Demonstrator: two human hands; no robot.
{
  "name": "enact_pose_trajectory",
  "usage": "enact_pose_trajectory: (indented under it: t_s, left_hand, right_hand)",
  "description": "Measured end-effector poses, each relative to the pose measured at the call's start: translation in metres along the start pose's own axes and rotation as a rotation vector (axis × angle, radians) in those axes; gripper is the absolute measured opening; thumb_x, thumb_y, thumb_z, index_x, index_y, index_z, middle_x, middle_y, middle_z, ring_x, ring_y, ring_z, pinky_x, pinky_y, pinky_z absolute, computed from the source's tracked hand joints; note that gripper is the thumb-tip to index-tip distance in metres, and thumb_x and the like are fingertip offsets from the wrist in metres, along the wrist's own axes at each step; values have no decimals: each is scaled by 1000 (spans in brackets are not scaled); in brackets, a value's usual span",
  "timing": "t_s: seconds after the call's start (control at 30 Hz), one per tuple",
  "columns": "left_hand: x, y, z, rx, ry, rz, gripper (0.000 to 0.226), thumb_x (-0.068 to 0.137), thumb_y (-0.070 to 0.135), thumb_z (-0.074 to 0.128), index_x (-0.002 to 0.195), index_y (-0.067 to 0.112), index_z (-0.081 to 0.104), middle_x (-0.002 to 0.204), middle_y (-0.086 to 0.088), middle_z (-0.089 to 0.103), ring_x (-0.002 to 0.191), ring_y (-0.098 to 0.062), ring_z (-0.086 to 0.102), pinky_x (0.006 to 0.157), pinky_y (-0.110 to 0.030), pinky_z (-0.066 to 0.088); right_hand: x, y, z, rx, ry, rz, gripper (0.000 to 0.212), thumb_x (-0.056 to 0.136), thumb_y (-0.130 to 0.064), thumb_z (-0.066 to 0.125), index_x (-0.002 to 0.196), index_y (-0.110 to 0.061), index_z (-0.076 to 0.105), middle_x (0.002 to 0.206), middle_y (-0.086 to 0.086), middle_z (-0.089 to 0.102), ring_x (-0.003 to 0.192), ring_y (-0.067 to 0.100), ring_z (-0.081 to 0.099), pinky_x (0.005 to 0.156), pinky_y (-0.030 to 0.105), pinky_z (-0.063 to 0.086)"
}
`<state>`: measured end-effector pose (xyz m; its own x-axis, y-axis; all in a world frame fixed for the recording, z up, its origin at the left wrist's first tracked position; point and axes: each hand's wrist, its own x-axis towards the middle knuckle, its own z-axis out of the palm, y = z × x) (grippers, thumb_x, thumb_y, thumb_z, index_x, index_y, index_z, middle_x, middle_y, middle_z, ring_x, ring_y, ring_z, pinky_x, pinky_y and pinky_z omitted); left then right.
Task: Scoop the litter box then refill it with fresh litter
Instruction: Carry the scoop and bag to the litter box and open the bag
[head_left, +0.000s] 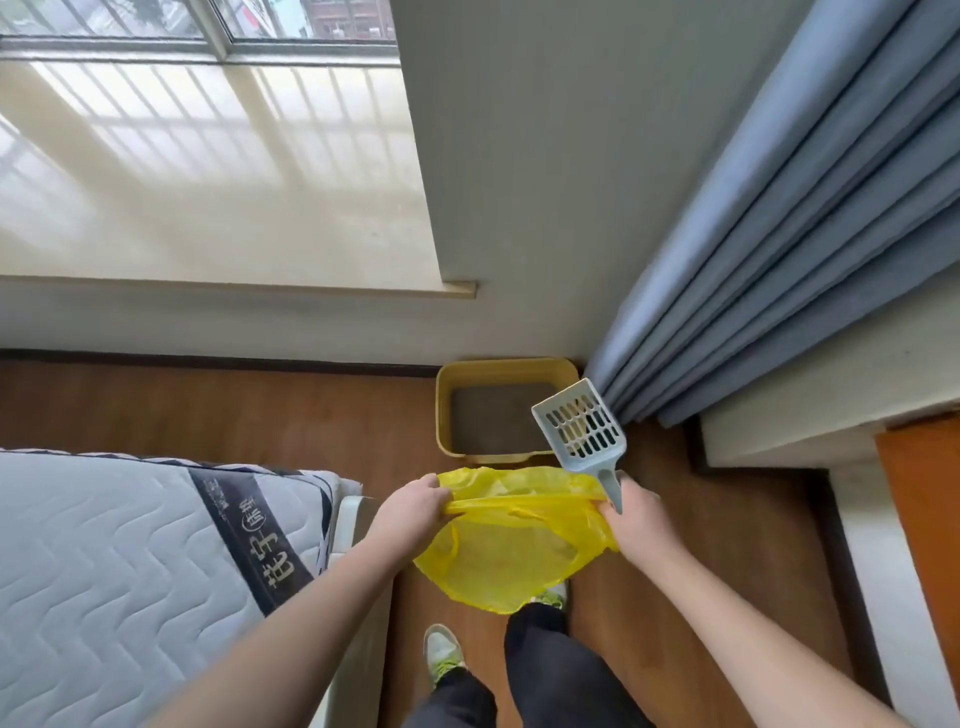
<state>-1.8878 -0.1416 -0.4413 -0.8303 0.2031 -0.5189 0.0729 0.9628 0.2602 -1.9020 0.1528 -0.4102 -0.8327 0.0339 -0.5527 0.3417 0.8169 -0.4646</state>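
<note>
A yellow litter box (448, 415) with grey litter inside stands on the wooden floor against the wall, in the corner by the curtain. I stand a step short of it. My left hand (410, 512) grips the left edge of a yellow plastic bag (511, 556), which hangs open at waist height. My right hand (636, 517) grips the bag's right edge together with the handle of a grey slotted litter scoop (579, 428). The scoop's head points up and away, over the box's right front corner.
A quilted mattress (130, 561) on a bed frame fills the lower left. Blue-grey curtains (779, 260) hang at the right, beside an orange-brown cabinet (924, 519). A wide sunlit window sill (208, 182) lies above the wall. My feet and dark trousers (545, 670) are below the bag.
</note>
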Motion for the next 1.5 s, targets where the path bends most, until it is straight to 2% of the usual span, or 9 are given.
enact_pose_trajectory:
  t_s: [0.1,0.23,0.37,0.6,0.87,1.1,1.23,1.4,1.5]
  left_hand:
    - [8,-12,21,-175,-7,-5,24,96,34,54,104,13,65,109,-2,53,100,-24,58,83,-33,46]
    - [9,-22,46,-365,-24,-62,25,97,32,51,112,16,63,114,2,61,103,-20,59,90,-35,48]
    - [12,-38,84,-699,-15,-357,15,99,24,46,90,15,53,81,-2,60,80,-23,56,68,-35,41]
    - [50,-39,140,-949,132,-651,24,103,24,34,97,7,51,88,-7,58,87,-30,54,74,-37,39]
    - [114,-41,197,-936,113,-675,17,97,18,42,89,11,55,79,-2,58,81,-26,54,68,-33,35]
    - [183,-80,272,-773,-31,-586,14,93,25,55,82,17,59,73,0,58,76,-22,54,56,-29,37]
    - [223,-103,312,-673,-144,-477,12,91,28,62,80,23,63,77,0,63,77,-20,58,64,-28,42]
    - [279,-133,348,-503,-262,-329,1,91,24,62,92,23,63,91,0,66,82,-16,60,70,-25,46]
    - [309,-149,367,-362,-323,-225,22,90,15,62,111,20,59,107,-1,64,91,-16,58,74,-24,49]
  right_hand:
    - [3,3,28,63,42,74,15,92,-22,62,96,-11,52,88,4,59,80,21,56,67,27,38]
    - [9,5,73,107,46,140,21,92,-27,61,89,-10,51,82,7,59,70,17,55,56,28,39]
    - [19,10,121,98,59,165,20,95,-25,56,81,-15,45,75,1,54,65,13,54,53,27,40]
    - [49,24,171,13,82,169,17,97,-30,51,87,-17,47,77,-1,55,72,19,61,59,30,49]
    - [120,88,200,31,75,220,15,93,-24,59,88,-15,49,79,2,58,78,24,61,66,35,52]
    - [202,152,248,92,20,186,10,90,-14,63,94,-17,54,88,0,58,81,18,56,67,26,38]
    - [243,185,280,75,22,176,9,90,-16,64,93,-16,55,84,0,58,78,19,57,63,27,40]
    - [301,218,313,-37,-8,76,12,88,-20,67,91,-20,55,91,-2,61,84,17,58,69,29,43]
    - [334,234,333,-228,-42,-53,17,88,-23,65,89,-16,49,90,0,54,89,24,59,70,33,43]
